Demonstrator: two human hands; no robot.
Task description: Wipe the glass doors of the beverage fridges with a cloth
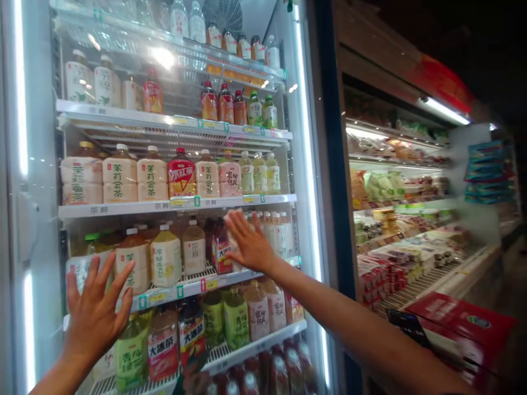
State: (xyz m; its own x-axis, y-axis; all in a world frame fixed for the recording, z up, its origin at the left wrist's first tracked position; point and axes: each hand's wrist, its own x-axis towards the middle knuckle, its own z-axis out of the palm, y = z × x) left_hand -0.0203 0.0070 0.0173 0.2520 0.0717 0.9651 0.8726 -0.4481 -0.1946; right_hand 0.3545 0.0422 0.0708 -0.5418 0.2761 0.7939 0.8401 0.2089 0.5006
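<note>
Glass door of a refrigerated drinks cooler (164, 247), directly ahead of both hands. Left hand (96, 318) open and empty, fingers spread, palm toward the pane, in front of green-labelled tea bottles (132, 351). Right hand (249, 241) also open and empty, fingers splayed, just below a white shelf edge (177, 204) and before a red-and-yellow drinks carton (222, 255). Actual contact with the glass: impossible to tell. Beyond the cooler on the right, an open chilled display case (411, 219) of packaged food, and a red box (461, 323) near its lower edge.
</note>
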